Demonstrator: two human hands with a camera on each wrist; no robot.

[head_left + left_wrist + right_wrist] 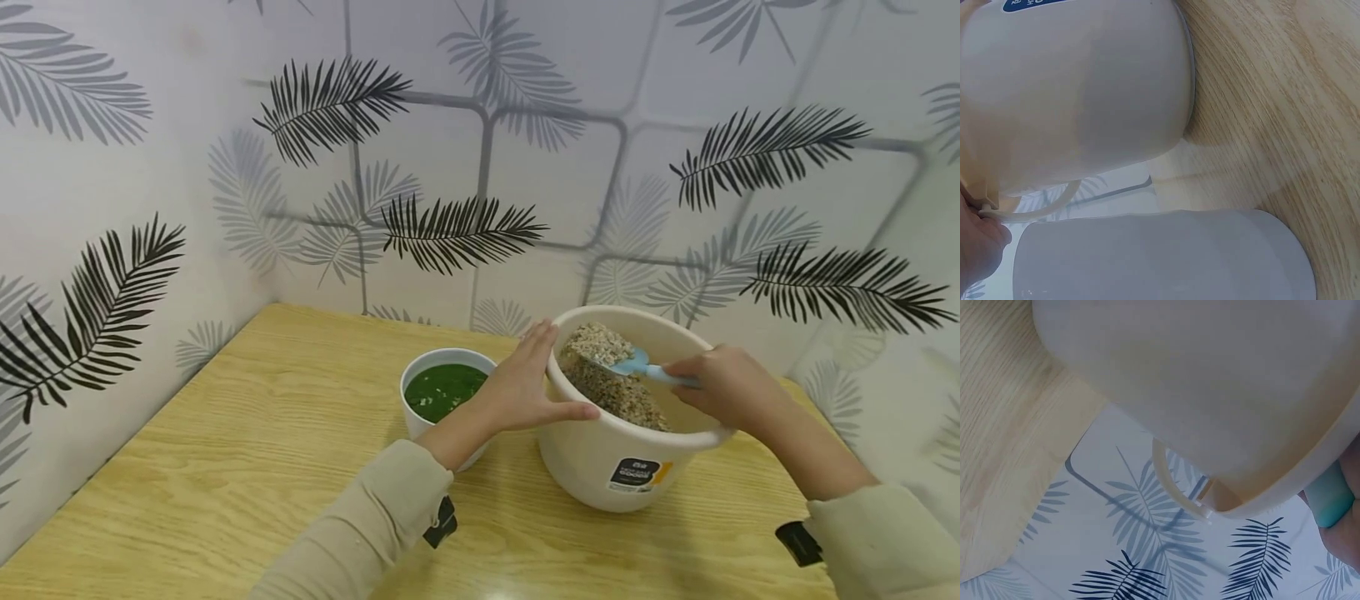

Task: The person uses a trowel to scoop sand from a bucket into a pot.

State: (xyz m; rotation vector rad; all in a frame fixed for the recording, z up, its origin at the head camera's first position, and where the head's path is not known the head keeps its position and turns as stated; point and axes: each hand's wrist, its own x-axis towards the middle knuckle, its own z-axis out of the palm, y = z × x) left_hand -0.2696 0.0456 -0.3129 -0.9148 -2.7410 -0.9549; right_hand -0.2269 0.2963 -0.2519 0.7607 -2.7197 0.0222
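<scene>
A cream plastic bucket (592, 467) with a dark label stands on the table, tilted slightly; beige-brown grainy material (626, 402) lies inside. My right hand (731, 385) grips the handle of a light blue scoop (637, 363), its blade loaded with grains above the heap. The handle's end (1330, 495) shows beside the rim in the right wrist view. My left hand (528, 383) rests against the bucket's left rim, fingers and thumb spread fairly straight along it. Left of the bucket, partly behind my left forearm, is a white pot (411, 417) holding green liquid (442, 390) with pale bits.
The wooden table (247, 467) meets patterned wallpaper (450, 167) behind the bucket and on the left. In the right wrist view, a curved bucket handle (1166, 472) hangs on the outside below the rim.
</scene>
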